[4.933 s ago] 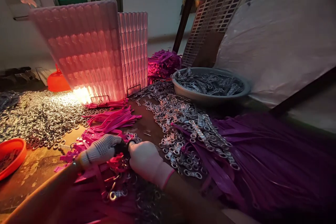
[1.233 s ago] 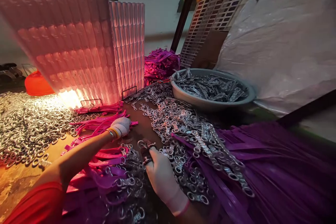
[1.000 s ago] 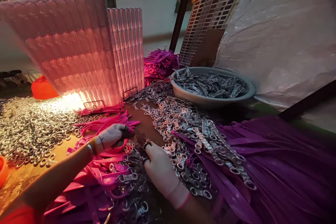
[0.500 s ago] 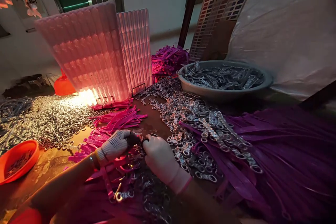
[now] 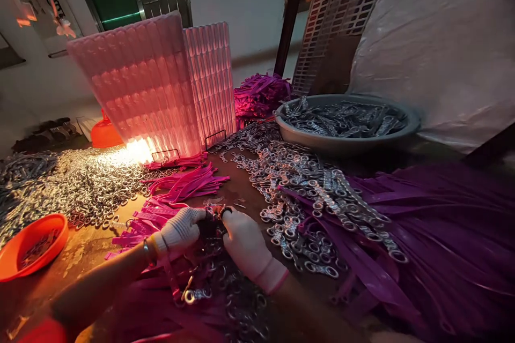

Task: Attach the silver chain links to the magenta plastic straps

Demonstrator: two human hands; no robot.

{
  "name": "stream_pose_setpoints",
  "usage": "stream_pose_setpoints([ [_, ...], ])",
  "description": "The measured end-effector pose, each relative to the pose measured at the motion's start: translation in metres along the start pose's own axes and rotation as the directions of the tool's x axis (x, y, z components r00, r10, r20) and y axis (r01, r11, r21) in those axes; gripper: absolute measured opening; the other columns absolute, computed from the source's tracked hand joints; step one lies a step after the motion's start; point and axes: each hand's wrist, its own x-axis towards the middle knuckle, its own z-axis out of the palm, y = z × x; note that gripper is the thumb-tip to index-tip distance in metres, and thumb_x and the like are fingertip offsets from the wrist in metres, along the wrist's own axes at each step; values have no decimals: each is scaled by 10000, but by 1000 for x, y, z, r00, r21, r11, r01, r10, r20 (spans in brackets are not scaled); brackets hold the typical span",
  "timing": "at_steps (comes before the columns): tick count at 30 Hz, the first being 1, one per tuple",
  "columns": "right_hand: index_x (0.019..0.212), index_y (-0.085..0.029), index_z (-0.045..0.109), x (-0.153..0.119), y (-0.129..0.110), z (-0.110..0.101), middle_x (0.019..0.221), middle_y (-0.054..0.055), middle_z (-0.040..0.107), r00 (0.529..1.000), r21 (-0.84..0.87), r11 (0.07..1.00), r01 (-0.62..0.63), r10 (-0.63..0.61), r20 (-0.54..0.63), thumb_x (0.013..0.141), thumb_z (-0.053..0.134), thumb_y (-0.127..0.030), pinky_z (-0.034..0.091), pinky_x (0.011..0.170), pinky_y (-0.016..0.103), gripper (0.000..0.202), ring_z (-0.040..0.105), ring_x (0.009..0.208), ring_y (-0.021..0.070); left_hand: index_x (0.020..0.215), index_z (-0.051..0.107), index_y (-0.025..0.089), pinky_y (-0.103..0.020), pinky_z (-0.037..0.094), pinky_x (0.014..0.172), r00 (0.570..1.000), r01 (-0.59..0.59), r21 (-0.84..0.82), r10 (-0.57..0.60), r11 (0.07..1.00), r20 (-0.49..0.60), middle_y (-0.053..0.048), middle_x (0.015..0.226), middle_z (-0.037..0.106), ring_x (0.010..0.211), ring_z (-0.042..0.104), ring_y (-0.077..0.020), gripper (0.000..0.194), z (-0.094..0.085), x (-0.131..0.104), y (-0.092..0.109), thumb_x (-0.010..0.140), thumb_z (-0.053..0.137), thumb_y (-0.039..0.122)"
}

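My left hand (image 5: 181, 229), in a dotted white glove with dark fingertips, is closed beside a purple strap end at the centre of the view. Close to its right, my right hand (image 5: 244, 241) in a plain white glove is closed too, around something small and dark. What lies between the fingers is too small and dim to make out. Below my hands hang purple straps (image 5: 171, 278) and a metal link (image 5: 197, 295). Purple straps (image 5: 193, 182) lie in a bundle just beyond my left hand.
Metal links (image 5: 281, 171) spread to the right, more (image 5: 92, 182) under a bright lamp at left. A grey basin (image 5: 346, 142) holds links; an orange bowl (image 5: 56, 249) sits at left. Pink ribbed panels (image 5: 140, 86) stand behind. Long purple straps (image 5: 434, 225) cover the right.
My hands stay close together, with the left wrist turned slightly and its fingers drawn a little lower. The whole view has shifted slightly, with the surroundings now a bit further right and down.
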Motion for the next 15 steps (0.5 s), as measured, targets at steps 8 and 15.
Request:
stream_pose_setpoints([
  [8,1032,-131,605,1,-1,-17,936,120,714,976,52,997,-60,47,212,737,476,-80,353,637,315,326,668,854,244,807,682,116,-208,417,607,992,-38,-56,31,998,-124,-22,754,668,674,550,-125,190,9,-1,-6,811,502,176],
  [15,967,-121,607,-3,5,-2,848,156,724,984,-104,992,67,-49,171,778,469,-118,360,602,322,234,697,814,286,716,623,124,-205,350,578,982,-160,267,181,950,-57,1,685,621,640,514,-114,162,7,3,-6,751,473,75],
])
